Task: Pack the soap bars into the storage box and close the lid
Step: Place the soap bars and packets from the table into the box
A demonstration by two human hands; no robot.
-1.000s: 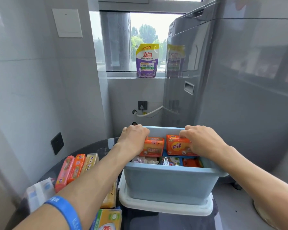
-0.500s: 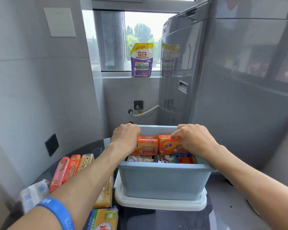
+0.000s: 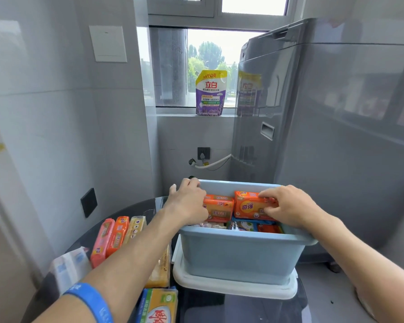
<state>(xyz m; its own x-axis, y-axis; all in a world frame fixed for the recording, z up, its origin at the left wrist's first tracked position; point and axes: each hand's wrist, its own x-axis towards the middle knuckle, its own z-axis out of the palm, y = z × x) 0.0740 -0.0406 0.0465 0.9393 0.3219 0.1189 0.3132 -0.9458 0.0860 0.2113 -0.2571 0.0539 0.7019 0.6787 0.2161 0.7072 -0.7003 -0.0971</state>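
Observation:
A light blue storage box stands on its white lid on a dark round table. Inside, two orange soap bars stand upright against the far wall, above other packed bars. My left hand grips the left orange soap bar at its left end. My right hand pinches the right orange soap bar along its right side. More soap bars in pink, orange and yellow wrappers lie in a row on the table left of the box.
A yellow and blue soap pack lies at the table's near edge, a white tissue pack at far left. A grey washing machine stands close on the right. A purple detergent pouch sits on the window sill.
The view tilted upward, so the box sits lower in frame. Both hands stay on the two upright orange bars; my left thumb has lifted toward the box's far corner.

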